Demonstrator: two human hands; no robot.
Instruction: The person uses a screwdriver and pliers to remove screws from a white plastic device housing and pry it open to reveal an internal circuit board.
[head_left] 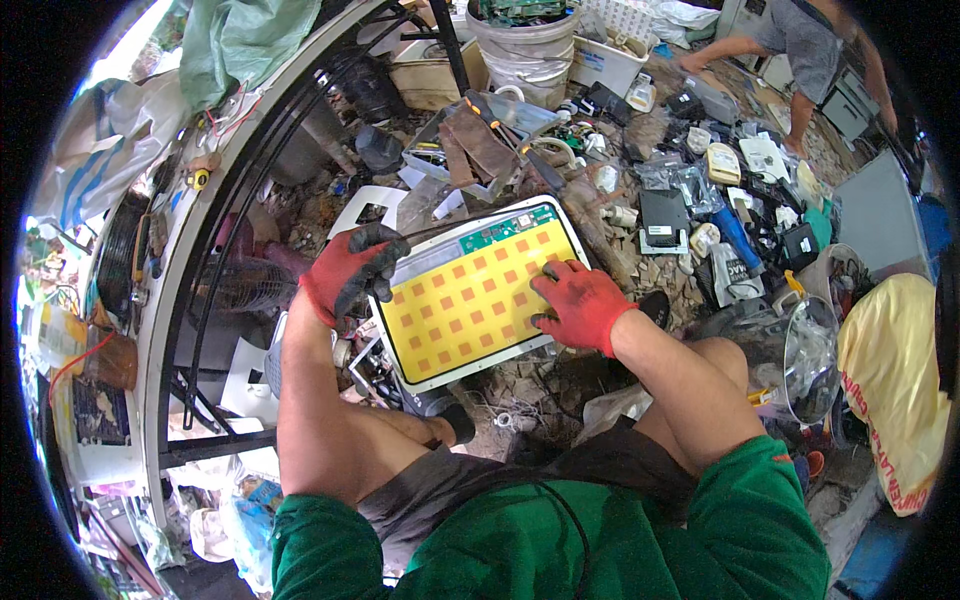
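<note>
A flat rectangular panel with a pale frame and a yellow face of orange squares lies tilted in front of my lap. A green circuit board shows along its far edge. My left hand, in a red and black glove, is closed at the panel's far left corner. From its fingers a thin black strip runs along the far edge; the exact grip is partly hidden. My right hand, gloved in red, rests on the panel's right side with fingers apart, their tips on the yellow face.
Beyond the panel stands a grey tray with tools and scrap. A white bucket holds circuit boards. Electronic parts cover the ground at right, near a clear plastic container. A metal frame rises at left. Another person is at far right.
</note>
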